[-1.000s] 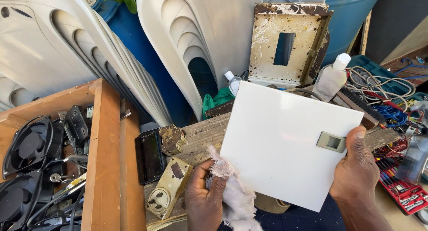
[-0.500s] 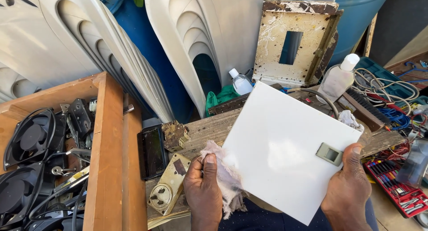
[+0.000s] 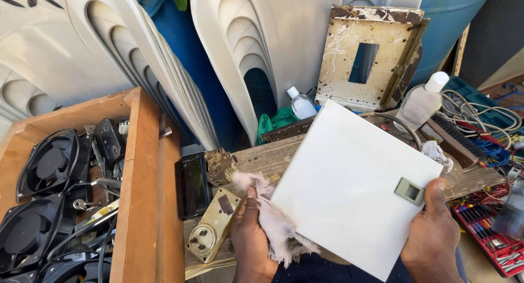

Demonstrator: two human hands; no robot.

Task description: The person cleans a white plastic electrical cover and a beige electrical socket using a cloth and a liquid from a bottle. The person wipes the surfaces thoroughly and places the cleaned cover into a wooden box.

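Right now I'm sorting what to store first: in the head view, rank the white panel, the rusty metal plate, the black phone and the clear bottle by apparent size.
1. White panel, largest, though nearest the camera.
2. Rusty metal plate.
3. Black phone and clear bottle look alike; the bottle sits farther back, so I won't rank them.

The square white metal panel (image 3: 349, 190) hides most of the weathered wooden tabletop (image 3: 267, 157) beneath it. At six o'clock, the bottom edge cuts off both wrists, and the left hand (image 3: 252, 234) has its fingers buried in the frayed white rag (image 3: 273, 217). At eight o'clock, the black round fans (image 3: 46, 168) run past the frame. At four o'clock, the red tool tray (image 3: 491, 228) is partly cropped, its contents too small to tell.
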